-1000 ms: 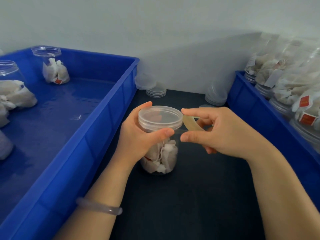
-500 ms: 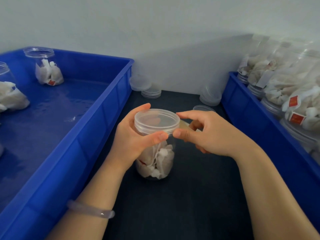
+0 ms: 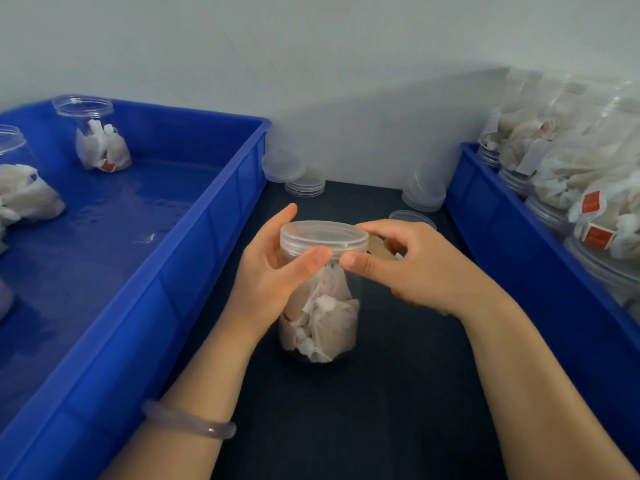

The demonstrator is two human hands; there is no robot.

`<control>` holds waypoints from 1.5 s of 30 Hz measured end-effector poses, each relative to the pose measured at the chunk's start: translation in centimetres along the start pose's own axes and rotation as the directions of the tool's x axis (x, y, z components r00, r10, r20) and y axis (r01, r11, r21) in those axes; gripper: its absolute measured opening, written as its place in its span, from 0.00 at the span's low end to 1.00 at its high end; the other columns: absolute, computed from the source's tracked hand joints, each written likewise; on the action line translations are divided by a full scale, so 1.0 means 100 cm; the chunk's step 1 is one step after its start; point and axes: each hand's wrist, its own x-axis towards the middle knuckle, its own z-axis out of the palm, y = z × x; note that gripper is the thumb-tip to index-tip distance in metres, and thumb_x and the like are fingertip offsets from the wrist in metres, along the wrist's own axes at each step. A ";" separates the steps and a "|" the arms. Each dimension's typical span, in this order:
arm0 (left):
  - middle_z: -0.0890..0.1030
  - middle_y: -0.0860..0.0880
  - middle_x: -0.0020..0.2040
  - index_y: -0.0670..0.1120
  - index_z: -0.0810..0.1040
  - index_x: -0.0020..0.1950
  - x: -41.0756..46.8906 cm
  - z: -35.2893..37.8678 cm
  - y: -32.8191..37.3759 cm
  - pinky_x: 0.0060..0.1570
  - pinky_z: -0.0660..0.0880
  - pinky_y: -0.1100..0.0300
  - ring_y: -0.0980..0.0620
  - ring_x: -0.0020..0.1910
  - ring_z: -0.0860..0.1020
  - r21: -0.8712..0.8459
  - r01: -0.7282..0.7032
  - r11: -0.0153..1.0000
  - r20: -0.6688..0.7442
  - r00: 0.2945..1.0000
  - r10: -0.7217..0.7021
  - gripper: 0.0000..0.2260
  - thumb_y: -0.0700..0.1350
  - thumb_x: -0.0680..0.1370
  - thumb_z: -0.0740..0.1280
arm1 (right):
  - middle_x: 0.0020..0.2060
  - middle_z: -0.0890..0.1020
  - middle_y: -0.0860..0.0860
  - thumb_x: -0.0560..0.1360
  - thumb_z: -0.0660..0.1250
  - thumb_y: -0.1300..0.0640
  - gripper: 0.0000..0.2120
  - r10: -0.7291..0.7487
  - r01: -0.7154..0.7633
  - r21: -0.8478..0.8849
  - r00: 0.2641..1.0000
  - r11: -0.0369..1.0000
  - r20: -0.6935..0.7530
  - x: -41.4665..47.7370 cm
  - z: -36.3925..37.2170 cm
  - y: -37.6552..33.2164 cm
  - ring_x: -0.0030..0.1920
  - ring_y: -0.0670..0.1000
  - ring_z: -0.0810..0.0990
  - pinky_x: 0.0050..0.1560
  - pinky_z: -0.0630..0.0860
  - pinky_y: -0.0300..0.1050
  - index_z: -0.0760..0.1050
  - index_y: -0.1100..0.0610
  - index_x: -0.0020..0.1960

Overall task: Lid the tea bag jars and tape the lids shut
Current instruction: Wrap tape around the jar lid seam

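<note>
Standing upright mid-surface, tea bag jar with lid on, left hand with fingers curled round it, right hand with fingers pinching tan tape against lid rim, left bin and right bin along the surface's side edges.

Right hand closed in on jar; thumb at lid rim; tape shorter.

No wording can be read anywhere. The small red tags on the tea bags in the lidded jars of the right blue crate carry pale marks too blurred to make out, as does the red tag in the open jar at the far end of the left crate. Faint red print on a tea bag inside the centre jar is also illegible.
</note>
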 end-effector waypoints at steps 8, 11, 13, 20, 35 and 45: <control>0.77 0.59 0.58 0.53 0.67 0.70 -0.001 0.001 0.005 0.50 0.75 0.71 0.66 0.56 0.76 0.163 -0.016 0.986 -0.018 1.000 0.020 0.47 0.62 0.52 0.75 | 0.39 0.82 0.46 0.61 0.67 0.32 0.18 -0.052 0.051 0.010 0.980 0.999 0.190 -0.007 -0.009 -0.004 0.29 0.43 0.78 0.28 0.73 0.34 0.68 0.20 0.49; 0.79 0.54 0.58 0.49 0.69 0.69 0.000 -0.001 0.004 0.55 0.77 0.62 0.60 0.57 0.78 0.103 -0.020 0.994 -0.030 0.999 0.023 0.45 0.59 0.54 0.75 | 0.37 0.83 0.46 0.60 0.68 0.34 0.34 0.000 -0.005 0.026 0.979 1.000 0.203 -0.008 -0.014 0.000 0.25 0.44 0.76 0.28 0.73 0.34 0.64 0.27 0.65; 0.80 0.52 0.58 0.47 0.70 0.69 0.001 -0.003 0.005 0.54 0.77 0.61 0.58 0.57 0.79 0.059 -0.014 0.998 -0.029 0.999 0.016 0.44 0.58 0.54 0.75 | 0.35 0.84 0.45 0.60 0.68 0.34 0.42 0.029 -0.032 0.012 0.981 0.999 0.192 -0.007 -0.015 0.001 0.24 0.42 0.74 0.27 0.71 0.32 0.63 0.38 0.72; 0.81 0.48 0.58 0.48 0.73 0.65 -0.002 -0.002 0.002 0.54 0.77 0.56 0.50 0.58 0.79 -0.041 0.014 0.999 0.090 0.996 -0.010 0.46 0.66 0.52 0.78 | 0.31 0.83 0.49 0.53 0.70 0.32 0.32 0.028 -0.039 0.075 0.989 0.996 0.143 -0.003 -0.017 0.003 0.24 0.43 0.73 0.26 0.70 0.34 0.74 0.31 0.57; 0.77 0.57 0.61 0.57 0.65 0.69 0.000 -0.003 0.008 0.58 0.75 0.61 0.61 0.60 0.76 0.090 -0.020 0.996 0.067 0.998 0.014 0.40 0.63 0.59 0.73 | 0.23 0.76 0.35 0.59 0.65 0.29 0.22 -0.056 0.053 0.038 0.996 0.998 0.069 -0.004 -0.004 -0.003 0.24 0.37 0.73 0.26 0.67 0.28 0.78 0.33 0.51; 0.79 0.58 0.56 0.54 0.70 0.67 0.002 0.002 0.006 0.53 0.75 0.65 0.64 0.55 0.78 0.170 0.018 0.985 -0.047 0.999 -0.010 0.45 0.63 0.51 0.75 | 0.35 0.81 0.49 0.68 0.70 0.39 0.19 -0.032 0.036 -0.012 0.974 0.999 0.226 -0.006 -0.011 -0.003 0.26 0.44 0.76 0.28 0.74 0.35 0.68 0.24 0.54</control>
